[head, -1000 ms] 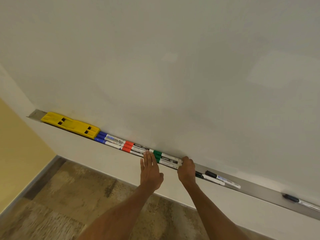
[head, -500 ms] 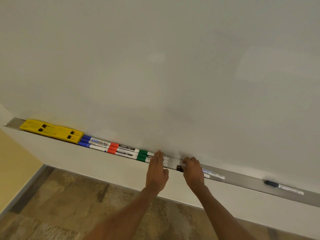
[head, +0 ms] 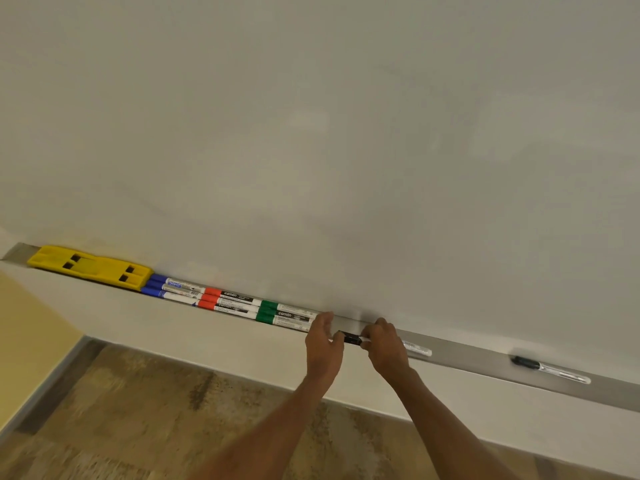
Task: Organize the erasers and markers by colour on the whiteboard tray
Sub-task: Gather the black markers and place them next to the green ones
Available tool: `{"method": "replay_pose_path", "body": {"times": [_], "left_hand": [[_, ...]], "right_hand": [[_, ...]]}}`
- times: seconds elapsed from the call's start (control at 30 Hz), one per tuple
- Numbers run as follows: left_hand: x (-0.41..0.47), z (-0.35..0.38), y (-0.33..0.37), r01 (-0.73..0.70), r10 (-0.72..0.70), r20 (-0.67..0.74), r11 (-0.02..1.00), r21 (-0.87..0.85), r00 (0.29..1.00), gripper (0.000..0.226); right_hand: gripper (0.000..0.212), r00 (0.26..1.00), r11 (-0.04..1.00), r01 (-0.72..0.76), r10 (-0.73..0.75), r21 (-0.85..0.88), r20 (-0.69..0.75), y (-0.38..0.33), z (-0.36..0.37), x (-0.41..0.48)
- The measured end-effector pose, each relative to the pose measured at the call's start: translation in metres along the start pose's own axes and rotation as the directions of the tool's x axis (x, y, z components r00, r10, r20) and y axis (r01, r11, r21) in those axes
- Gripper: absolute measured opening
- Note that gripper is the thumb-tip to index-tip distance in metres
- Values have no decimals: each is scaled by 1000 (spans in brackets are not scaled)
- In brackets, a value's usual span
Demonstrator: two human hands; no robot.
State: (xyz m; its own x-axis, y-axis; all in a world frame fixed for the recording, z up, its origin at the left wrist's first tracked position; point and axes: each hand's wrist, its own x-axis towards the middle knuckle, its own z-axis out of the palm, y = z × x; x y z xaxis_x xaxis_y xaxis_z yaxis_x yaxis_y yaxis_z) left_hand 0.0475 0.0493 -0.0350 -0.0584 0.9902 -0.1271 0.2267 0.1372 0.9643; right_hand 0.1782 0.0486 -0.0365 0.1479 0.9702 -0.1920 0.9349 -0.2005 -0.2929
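Along the metal tray (head: 478, 355) lie, from the left, two yellow erasers (head: 90, 266) end to end, then blue markers (head: 173, 287), red markers (head: 228, 299) and green markers (head: 287, 315) in touching groups. My right hand (head: 384, 346) grips a black-capped marker (head: 350, 338) just right of the green group; its white barrel sticks out past my palm. My left hand (head: 323, 344) is loosely curved, its fingertips at the right ends of the green markers and its thumb near the black cap. Another black marker (head: 550, 368) lies alone further right.
The whiteboard (head: 346, 133) rises directly behind the tray. Below the tray runs a pale wall band, then a mottled brown floor (head: 138, 410). A yellow wall (head: 31, 327) stands at the left. Bare tray shows between my right hand and the lone black marker.
My left hand lifted from lying flat on the green markers and curved at their right ends. My right hand slid the black marker left toward the green group. The camera shifted right.
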Motion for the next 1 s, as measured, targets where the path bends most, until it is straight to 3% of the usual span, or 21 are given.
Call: {"method": "replay_pose_path", "body": {"times": [0.2, 0.33, 0.6, 0.77, 0.9, 1.0], "left_hand": [[0, 9, 7, 224, -251, -44, 920, -322, 967, 30], [-1, 19, 11, 272, -346, -55, 816, -510, 937, 31], [-16, 54, 16, 321, -255, 196, 716, -620, 947, 22], [-19, 66, 18, 370, -328, 204, 602, -708, 923, 20], [-17, 67, 17, 386, -396, 180, 540, -747, 901, 24], [-16, 61, 14, 408, -439, 183, 498, -765, 880, 27]], "right_hand": [[16, 999, 999, 52, -52, -10, 15, 5, -7, 1], [20, 995, 995, 88, -86, 45, -49, 3, -17, 1], [24, 978, 969, 198, -185, 147, -93, 4, -33, -5], [20, 970, 944, 244, -238, 221, -55, 20, -41, -13], [20, 994, 975, 71, -51, 209, -101, 48, -45, -19], [26, 996, 998, -34, 39, 53, -85, 70, -44, -25]]}}
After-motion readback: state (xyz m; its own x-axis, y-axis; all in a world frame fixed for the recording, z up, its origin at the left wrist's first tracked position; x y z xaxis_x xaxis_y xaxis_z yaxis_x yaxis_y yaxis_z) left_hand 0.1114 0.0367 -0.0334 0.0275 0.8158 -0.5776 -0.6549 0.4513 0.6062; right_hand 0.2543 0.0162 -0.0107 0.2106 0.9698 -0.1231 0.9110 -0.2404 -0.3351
